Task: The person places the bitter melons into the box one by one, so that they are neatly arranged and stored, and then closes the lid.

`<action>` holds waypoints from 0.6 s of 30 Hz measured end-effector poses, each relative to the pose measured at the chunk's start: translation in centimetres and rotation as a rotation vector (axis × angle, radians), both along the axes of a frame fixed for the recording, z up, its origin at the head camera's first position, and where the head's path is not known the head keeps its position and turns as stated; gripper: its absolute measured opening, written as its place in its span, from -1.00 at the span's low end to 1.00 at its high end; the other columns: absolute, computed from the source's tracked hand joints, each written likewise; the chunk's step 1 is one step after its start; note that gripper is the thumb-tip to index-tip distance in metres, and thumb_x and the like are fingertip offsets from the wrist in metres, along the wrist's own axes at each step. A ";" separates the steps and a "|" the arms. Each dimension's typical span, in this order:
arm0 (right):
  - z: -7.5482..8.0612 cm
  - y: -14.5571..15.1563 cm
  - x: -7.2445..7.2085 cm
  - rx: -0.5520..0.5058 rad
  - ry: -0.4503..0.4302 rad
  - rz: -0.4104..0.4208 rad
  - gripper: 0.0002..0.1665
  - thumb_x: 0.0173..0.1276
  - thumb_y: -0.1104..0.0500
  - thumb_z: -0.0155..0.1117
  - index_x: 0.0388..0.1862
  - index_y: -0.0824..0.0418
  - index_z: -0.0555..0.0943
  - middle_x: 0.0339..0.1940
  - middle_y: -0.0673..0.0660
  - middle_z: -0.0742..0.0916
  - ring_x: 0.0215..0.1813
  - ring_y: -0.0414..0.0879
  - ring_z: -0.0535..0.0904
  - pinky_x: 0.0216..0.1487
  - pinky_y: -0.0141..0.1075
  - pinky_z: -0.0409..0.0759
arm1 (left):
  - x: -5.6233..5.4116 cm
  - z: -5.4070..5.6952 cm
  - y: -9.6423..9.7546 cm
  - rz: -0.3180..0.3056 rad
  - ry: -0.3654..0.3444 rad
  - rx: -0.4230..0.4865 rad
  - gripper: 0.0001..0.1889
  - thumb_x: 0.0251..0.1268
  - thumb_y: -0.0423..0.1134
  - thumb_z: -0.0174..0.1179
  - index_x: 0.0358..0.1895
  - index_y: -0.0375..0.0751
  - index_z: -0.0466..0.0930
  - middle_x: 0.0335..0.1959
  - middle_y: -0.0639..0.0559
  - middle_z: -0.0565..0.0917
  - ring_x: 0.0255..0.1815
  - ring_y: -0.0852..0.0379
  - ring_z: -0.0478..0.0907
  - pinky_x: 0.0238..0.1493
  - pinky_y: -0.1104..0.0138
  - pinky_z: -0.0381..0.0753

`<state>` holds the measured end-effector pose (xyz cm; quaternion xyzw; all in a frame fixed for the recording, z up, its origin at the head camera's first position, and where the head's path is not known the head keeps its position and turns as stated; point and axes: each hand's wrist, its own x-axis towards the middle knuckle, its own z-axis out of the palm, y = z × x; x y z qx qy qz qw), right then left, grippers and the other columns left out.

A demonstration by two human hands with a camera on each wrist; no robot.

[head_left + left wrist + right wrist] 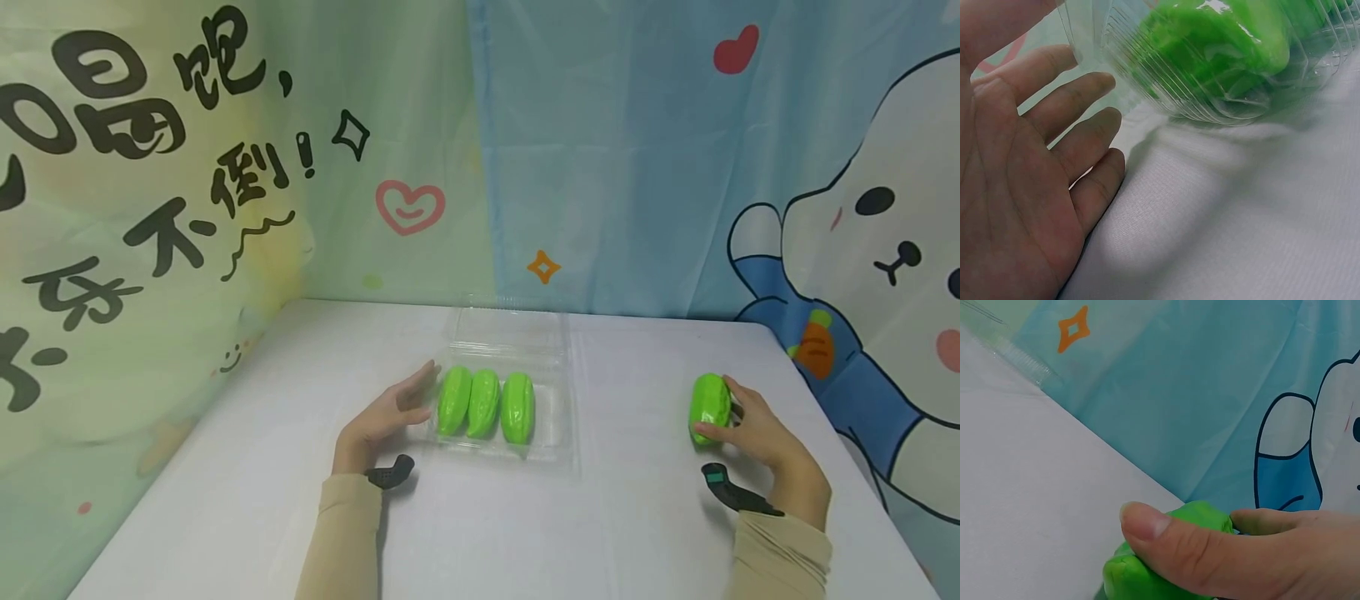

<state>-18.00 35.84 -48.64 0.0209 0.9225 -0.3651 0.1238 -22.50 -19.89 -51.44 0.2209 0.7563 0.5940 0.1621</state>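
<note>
A clear plastic clamshell box [553, 421] lies with its lid [510, 329] folded back. Three glossy green oblong pieces, ridged like toy melons, lie side by side in its left and middle part; the rightmost green piece [518, 408] sits slightly apart. Beside the box's left wall is my left hand [386, 421], fingers extended and palm toward it; whether it touches the plastic I cannot tell. Far to the right, my right hand [765, 433] grips a fourth, similar green piece [707, 408] near the tabletop. In the right wrist view the thumb [1179, 544] lies across that piece.
A white cloth covers the table [525, 533]. Printed curtains [600, 167] hang along the back and sides, with a rabbit figure [892, 250] on the right. Each wrist wears a black strap device, such as the left wrist device [392, 473].
</note>
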 end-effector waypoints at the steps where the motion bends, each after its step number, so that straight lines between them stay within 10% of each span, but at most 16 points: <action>1: -0.1 0.0 -0.1 0.001 0.002 -0.006 0.42 0.15 -0.22 0.36 0.49 0.29 -0.45 0.41 0.64 -0.20 0.39 0.60 -0.16 0.24 0.49 0.03 | 0.0 0.1 0.0 0.002 0.000 -0.002 -0.15 0.24 -0.39 0.20 0.52 0.07 -0.06 0.54 0.14 0.04 0.56 0.11 -0.07 0.56 0.13 -0.16; 18: -0.6 -0.4 -0.6 -0.014 0.056 0.005 0.48 0.09 -0.16 0.44 0.49 0.27 -0.48 0.45 0.57 -0.26 0.41 0.58 -0.22 0.25 0.51 -0.06 | -0.2 -0.2 -0.2 -0.018 0.008 -0.002 -0.12 0.22 -0.35 0.23 0.53 -0.01 -0.11 0.56 0.07 -0.02 0.57 0.04 -0.14 0.55 0.09 -0.19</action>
